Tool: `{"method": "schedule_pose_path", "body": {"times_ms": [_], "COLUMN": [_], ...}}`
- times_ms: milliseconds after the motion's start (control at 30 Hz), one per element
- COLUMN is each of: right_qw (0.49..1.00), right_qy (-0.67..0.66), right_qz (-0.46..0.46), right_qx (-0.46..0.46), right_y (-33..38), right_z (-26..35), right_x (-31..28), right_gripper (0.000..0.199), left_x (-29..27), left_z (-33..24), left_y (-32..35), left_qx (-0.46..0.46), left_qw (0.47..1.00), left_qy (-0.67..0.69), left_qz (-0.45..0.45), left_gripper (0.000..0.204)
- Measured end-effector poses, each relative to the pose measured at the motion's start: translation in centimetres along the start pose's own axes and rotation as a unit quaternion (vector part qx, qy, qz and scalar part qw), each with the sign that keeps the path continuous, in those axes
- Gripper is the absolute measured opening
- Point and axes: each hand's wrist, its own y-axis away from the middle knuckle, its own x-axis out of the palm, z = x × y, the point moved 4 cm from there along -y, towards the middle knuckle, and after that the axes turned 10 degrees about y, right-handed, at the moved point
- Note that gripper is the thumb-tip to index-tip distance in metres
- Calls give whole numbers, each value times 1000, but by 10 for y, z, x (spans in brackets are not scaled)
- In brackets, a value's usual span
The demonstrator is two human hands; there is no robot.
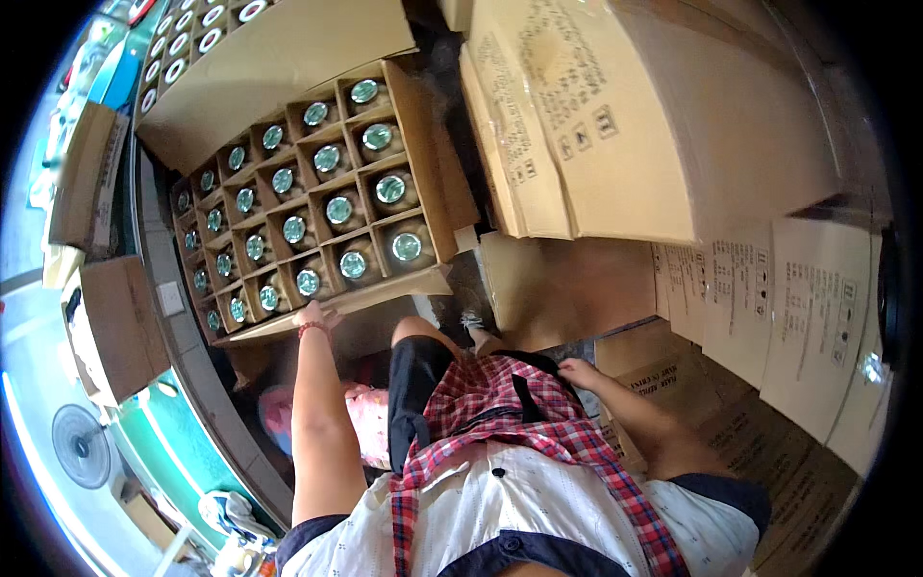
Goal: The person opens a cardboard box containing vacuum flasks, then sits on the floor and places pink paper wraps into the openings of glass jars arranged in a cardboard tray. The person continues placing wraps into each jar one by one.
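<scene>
Stacked cartons (663,115) stand R, w/ dark print & handling symbols (604,122); front-L, open divided carton (433,173) holds glass containers (338,210); L hand (314,315) at its near edge, grip unclear; R hand (578,373) by plaid apron (500,394), can't tell if gripping.

Apron (567,435): red-and-navy plaid is being worn over white, dark-flecked shirt (591,505). Bracelet (313,328), left: red is being worn. Glassware (390,188), far left: pale green is being shown in brown carton (425,139).
</scene>
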Motion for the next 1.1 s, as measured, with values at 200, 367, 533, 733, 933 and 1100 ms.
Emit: {"method": "schedule_pose_path", "body": {"times_ms": [200, 367, 533, 733, 933, 1100], "right_qw": [965, 952, 855, 847, 817, 597], "right_qy": [-184, -220, -412, -319, 416, -189], "right_qz": [-122, -196, -292, -302, -357, -778], "right_qx": [140, 84, 122, 300, 178, 48], "right_y": [84, 95, 224, 299, 394, 525], "right_z": [-48, -70, -197, -194, -228, -81], "right_x": [8, -7, 70, 77, -8, -167], "right_gripper": [25, 22, 31, 39, 24, 28], "left_x": [12, 14, 52, 6, -15, -39], "left_z": [1, 8, 61, 54, 84, 84], "left_y": [-48, -33, -22, -44, -42, -13], "left_qx": [-10, 109, -25, -37, -97, -38], "left_qw": [977, 897, 933, 937, 919, 807], "left_qy": [-143, -343, -188, -158, -173, -265], "left_qz": [160, 258, 305, 308, 340, 526], "left_gripper": [31, 50, 52, 56, 61, 59]}}
